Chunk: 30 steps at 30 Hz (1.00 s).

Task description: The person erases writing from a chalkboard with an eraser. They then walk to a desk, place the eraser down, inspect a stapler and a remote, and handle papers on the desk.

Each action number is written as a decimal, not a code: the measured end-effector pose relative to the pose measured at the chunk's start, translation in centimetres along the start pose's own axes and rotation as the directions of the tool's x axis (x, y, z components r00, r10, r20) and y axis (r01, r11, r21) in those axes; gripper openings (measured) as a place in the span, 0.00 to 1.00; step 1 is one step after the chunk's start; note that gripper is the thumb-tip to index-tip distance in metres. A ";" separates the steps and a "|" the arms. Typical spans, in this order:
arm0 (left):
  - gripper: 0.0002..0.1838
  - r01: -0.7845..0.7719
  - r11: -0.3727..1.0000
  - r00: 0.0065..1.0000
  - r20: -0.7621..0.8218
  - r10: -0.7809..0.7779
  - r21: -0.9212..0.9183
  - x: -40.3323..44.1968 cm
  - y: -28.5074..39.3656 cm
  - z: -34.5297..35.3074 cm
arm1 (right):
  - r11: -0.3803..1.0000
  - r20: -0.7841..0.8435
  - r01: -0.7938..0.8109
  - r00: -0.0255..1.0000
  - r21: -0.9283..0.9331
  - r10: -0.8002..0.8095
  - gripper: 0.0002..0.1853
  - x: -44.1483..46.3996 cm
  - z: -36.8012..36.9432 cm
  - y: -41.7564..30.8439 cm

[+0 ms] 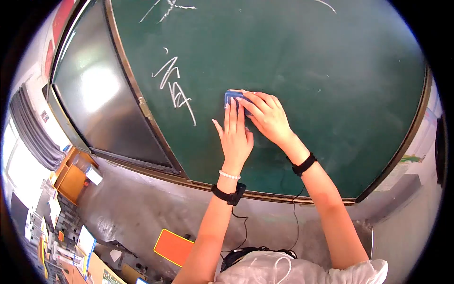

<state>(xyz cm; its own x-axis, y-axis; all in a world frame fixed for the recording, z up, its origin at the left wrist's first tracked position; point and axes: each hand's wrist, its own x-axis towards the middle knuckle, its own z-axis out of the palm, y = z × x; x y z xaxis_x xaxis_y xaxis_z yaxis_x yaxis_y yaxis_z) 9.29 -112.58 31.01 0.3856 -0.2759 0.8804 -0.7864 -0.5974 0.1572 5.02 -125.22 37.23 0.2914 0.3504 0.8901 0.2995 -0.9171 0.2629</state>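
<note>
A blue chalkboard eraser [231,94] lies against the green chalkboard [302,52], near the middle of the view. My right hand [269,116] grips it from the right, with fingers bent over its top. The fingers of my left hand [235,139] stretch out flat and press on the eraser's lower part, the thumb held apart. Both hands cover much of the eraser. White chalk writing [175,87] stands on the board left of my hands.
More chalk strokes [168,9] show at the top. A dark sliding panel [104,90] borders the board on the left. Cables [246,222] hang from my wristbands. Below left are a wooden cabinet [71,177], cluttered desks [71,255] and an orange board [174,247] with yellow edging.
</note>
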 end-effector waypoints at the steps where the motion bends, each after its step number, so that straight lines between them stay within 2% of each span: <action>1: 0.42 0.004 1.000 1.000 0.004 -0.004 0.023 0.3 -0.3 -0.2 | 1.000 -0.002 -0.005 1.000 0.008 0.005 0.27 0.0 0.4 -0.1; 3: 0.42 0.026 1.000 0.999 0.040 -0.025 -0.011 -1.0 -0.3 -0.2 | 1.000 -0.002 -0.012 1.000 0.028 0.012 0.27 -1.6 1.3 -0.5; 6: 0.42 0.022 1.000 0.996 0.089 -0.021 -0.011 -5.0 -0.2 1.0 | 1.000 0.056 0.006 0.998 0.026 -0.007 0.23 -5.2 1.8 -1.0; 11: 0.43 0.051 0.998 0.958 0.283 -0.040 -0.031 -9.9 0.9 1.2 | 0.995 0.132 0.022 0.991 0.102 -0.035 0.24 -10.4 2.6 -0.6; 14: 0.43 0.173 0.981 0.922 0.365 -0.130 -0.086 -12.0 2.3 -0.9 | 0.997 0.216 0.021 0.976 0.073 -0.036 0.25 -11.8 1.5 -0.6; 17: 0.43 0.279 0.960 0.886 0.395 -0.243 -0.036 -14.5 3.3 -2.8 | 0.982 0.341 -0.075 0.940 0.174 0.011 0.30 -12.6 -0.1 -2.1; 20: 0.43 0.297 0.954 0.888 0.351 -0.296 0.052 -17.2 3.8 -4.4 | 0.933 0.424 -0.082 0.902 0.351 -0.080 0.31 -14.3 -0.8 -4.2; 22: 0.43 0.344 0.929 0.857 0.359 -0.371 0.138 -18.5 4.4 -6.5 | 0.875 0.512 -0.096 0.838 0.474 -0.186 0.33 -15.0 -1.1 -6.1; 24: 0.44 0.391 0.897 0.823 0.359 -0.441 0.205 -19.8 4.8 -8.4 | 0.766 0.536 -0.131 0.787 0.629 -0.306 0.33 -15.5 -1.3 -8.0; 25: 0.45 0.372 0.876 0.804 0.365 -0.469 0.307 -20.6 5.1 -9.2 | 0.724 0.532 -0.136 0.769 0.677 -0.353 0.34 -16.3 -0.7 -9.0; 28: 0.44 0.428 0.817 0.740 0.369 -0.563 0.387 -23.8 6.2 -11.3 | 0.602 0.441 -0.080 0.757 0.795 -0.482 0.36 -17.2 0.1 -11.6; 30: 0.43 0.503 0.754 0.705 0.305 -0.641 0.422 -25.7 7.6 -12.5 | 0.483 0.387 -0.085 0.723 0.871 -0.572 0.37 -17.6 0.3 -13.0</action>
<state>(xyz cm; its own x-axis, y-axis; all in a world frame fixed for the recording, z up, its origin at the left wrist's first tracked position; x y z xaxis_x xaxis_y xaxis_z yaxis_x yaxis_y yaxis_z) -12.64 -100.67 15.18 0.9227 -0.0413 0.3833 -0.1955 -0.9071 0.3728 -3.70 -119.35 18.04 0.3912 0.8517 0.3486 0.9118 -0.3072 -0.2726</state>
